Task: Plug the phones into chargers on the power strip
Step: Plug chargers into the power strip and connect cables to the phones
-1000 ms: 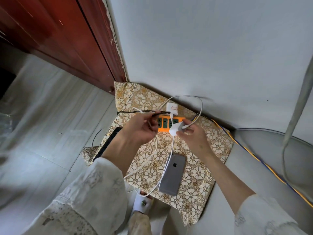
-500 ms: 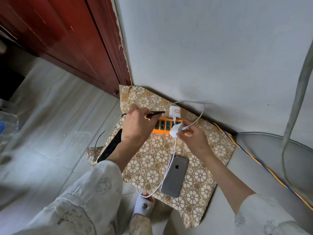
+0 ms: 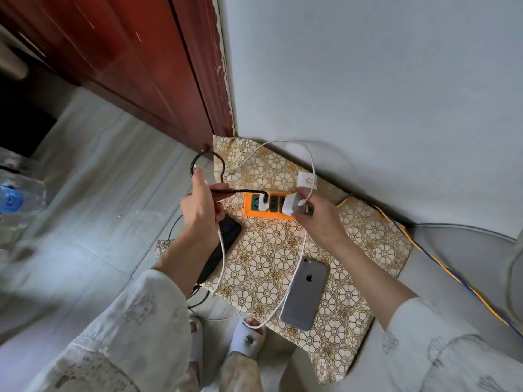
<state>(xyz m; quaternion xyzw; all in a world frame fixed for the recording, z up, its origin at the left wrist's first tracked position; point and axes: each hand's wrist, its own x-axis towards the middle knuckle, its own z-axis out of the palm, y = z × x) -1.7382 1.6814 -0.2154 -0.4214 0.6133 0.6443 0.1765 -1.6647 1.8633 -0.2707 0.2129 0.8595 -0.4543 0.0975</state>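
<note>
An orange power strip (image 3: 250, 208) lies on a gold flowered mat (image 3: 268, 250) by the wall. My right hand (image 3: 317, 219) grips a white charger (image 3: 293, 205) over the strip's right sockets. My left hand (image 3: 202, 210) pinches a black braided cable (image 3: 240, 191) whose small white plug (image 3: 263, 205) sits at a left socket. A second white charger (image 3: 306, 180) stands at the strip's far edge. A grey phone (image 3: 305, 292) lies face down on the mat with a white cable (image 3: 300, 253) attached. A black phone (image 3: 223, 247) lies partly under my left forearm.
A red wooden door (image 3: 141, 66) stands at the left, a grey wall (image 3: 368, 94) behind the mat. The strip's yellow and blue cord (image 3: 430, 256) runs off to the right. Clear plastic bottles (image 3: 17, 193) lie at the far left. My slippered feet (image 3: 246, 338) are below the mat.
My left hand pulled the black cable leftward, forming a loop above it, and its white plug now sits at the strip's left socket. The right hand keeps hold of the white charger.
</note>
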